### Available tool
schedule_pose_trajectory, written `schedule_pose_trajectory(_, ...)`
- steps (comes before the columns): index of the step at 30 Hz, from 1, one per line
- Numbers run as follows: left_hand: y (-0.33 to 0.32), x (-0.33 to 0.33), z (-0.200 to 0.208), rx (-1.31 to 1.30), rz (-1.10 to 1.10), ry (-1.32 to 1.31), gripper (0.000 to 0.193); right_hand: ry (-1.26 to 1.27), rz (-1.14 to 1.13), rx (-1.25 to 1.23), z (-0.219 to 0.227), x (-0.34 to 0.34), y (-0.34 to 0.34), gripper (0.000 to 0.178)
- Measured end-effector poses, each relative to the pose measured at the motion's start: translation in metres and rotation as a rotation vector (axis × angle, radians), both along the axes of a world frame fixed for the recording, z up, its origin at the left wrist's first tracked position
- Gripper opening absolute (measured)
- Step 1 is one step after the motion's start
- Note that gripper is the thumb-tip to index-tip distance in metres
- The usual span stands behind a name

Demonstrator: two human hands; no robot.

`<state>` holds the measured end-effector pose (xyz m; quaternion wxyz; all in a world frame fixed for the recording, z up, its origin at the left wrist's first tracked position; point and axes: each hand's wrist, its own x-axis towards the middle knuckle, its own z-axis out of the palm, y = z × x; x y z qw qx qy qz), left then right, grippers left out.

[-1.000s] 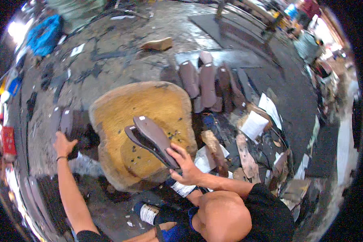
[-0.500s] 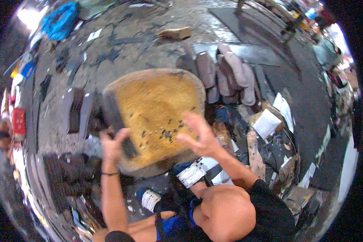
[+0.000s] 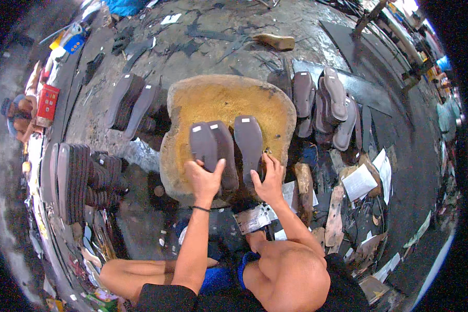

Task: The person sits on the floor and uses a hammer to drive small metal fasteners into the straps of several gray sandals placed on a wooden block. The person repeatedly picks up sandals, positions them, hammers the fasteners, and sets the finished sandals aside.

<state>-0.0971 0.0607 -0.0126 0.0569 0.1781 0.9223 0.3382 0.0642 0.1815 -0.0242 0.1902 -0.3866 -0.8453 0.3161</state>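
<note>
Two overlapping dark-brown, elongated shoe soles just ahead of left hand, near end gripped between thumb and fingers; matching third sole ahead of right hand, edges pinched. White far-end labels. Yellow-topped block below grips. Red box far left, contents unclear.

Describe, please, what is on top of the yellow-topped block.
At least three brown soles: two overlapping at the left hand, one at the right hand. The block's surface directly beneath them is covered and cannot be seen.
</note>
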Motion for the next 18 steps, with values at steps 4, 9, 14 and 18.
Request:
schedule_pose_trajectory(4,-0.039,-0.015,-0.002,-0.275,-0.021,0.127,0.064,-0.108,0.037,0.023,0.008,-0.002,-0.011,0.075)
schedule_pose_trajectory(9,-0.03,-0.001,-0.002,-0.288,0.022,0.064,0.06,-0.098,0.027,0.095,0.019,-0.011,-0.015,0.074)
schedule_pose_trajectory(14,-0.052,0.033,0.032,0.395,-0.008,-0.527,0.027,0.137,0.163,-0.764,0.035,0.012,-0.033,0.039)
schedule_pose_trajectory(18,-0.055,0.068,0.051,0.73,0.017,-0.796,0.031,0.16,0.169,-1.34,0.027,0.014,-0.046,0.025)
